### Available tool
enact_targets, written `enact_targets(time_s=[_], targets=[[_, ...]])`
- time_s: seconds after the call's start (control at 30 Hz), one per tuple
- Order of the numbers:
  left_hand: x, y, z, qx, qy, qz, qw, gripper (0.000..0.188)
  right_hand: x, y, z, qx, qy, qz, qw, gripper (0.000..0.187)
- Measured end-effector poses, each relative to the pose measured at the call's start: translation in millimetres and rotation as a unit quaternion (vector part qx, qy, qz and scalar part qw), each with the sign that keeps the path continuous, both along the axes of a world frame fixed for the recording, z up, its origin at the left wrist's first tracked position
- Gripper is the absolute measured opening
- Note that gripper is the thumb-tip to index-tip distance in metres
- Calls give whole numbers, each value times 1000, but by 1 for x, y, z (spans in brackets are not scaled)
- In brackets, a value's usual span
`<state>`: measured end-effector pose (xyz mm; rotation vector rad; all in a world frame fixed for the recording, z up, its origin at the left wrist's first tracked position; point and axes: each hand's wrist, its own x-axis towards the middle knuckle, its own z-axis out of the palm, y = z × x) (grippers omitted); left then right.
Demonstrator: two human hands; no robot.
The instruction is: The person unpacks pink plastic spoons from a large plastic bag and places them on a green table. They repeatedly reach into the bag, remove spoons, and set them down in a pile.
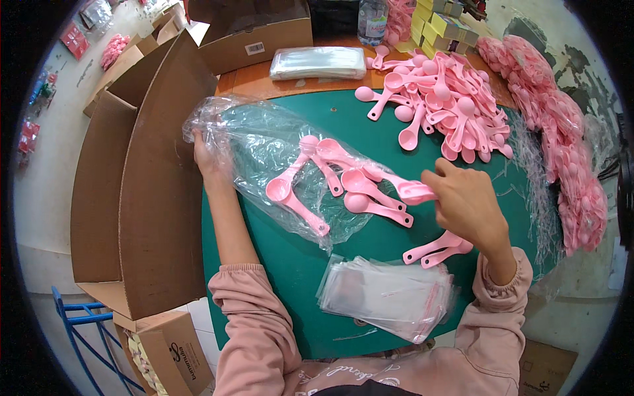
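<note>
My left hand (206, 153) is closed on the gathered far-left end of a large clear plastic bag (254, 125), its fingers partly behind the film. Several pink measuring spoons (280, 190) lie in and on the bag; I cannot tell which are inside it. My right hand (465, 201) grips pink measuring spoons (416, 192) at the bag's right end, fingers curled with the knuckles up. Just below that hand, two more pink spoons (432, 251) lie on the green mat (277, 277). A stack of small clear bags (383, 294) rests in front of me.
A big heap of pink spoons (456, 105) covers the mat's far right. Behind stand a clear bag pack (317, 63), a water bottle (372, 23) and yellow boxes (442, 30). Open cardboard boxes (162, 185) border the left; bagged pink spoons (561, 145) hang along the right.
</note>
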<state>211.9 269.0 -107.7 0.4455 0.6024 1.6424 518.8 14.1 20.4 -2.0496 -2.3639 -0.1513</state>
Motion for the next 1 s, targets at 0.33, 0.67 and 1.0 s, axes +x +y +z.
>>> enact_targets(time_s=[0.33,0.67,1.0], targets=[[-5,4,-5,8,9,-25,1000,41,-7,-12,2,141,-248,-160,945,19],[0,1,-1,-22,10,-5,1000,40,9,-23,8,105,97,-117,983,24],[-2,2,-4,-10,-5,-18,1000,40,-37,13,-56,-37,223,-90,970,35]])
